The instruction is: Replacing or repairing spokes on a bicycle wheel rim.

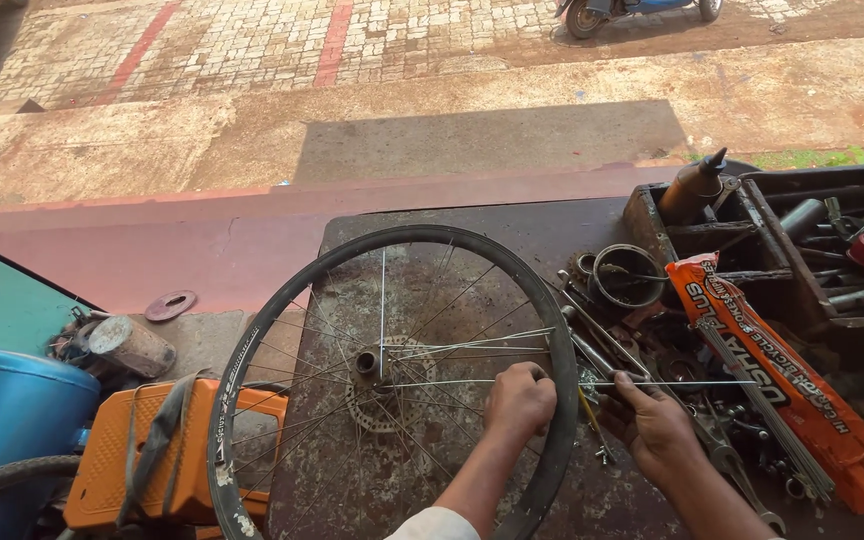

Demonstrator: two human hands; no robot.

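- Left grip (520, 400) curled into a fist inside the wheel, knuckles up, pressed down near the rim; cannot tell what is held inside it. Right grip (652, 425) just outside the rim, fingertips pinching a loose spoke (697, 383).
- Table (552, 225) of rusty, pitted metal under everything. Could let the wheel skate sideways if the fist pushes off-centre.
- Bicycle wheel (252, 340) flat on the table, its near-left arc hanging over the edge above an orange crate (102, 450). Looks likely to tip or slide that way if weight comes off the fist.
- Orange packet of spokes (802, 400) lying slantwise at the right, open end towards the hand. Easy to sweep off with a forearm.
- Hub (367, 362) at the wheel's middle, several unlaced spokes fanning from it to the right. Could spring loose or cross wrongly if knocked.
- Loose spoke thin and long, reaching from near the hub out past the rim. Probably bends or kinks if forced at an angle.
- Scattered wrenches (727, 455) and small parts right beside the right grip. Risk of snagging the spoke's end, or of scraped knuckles.
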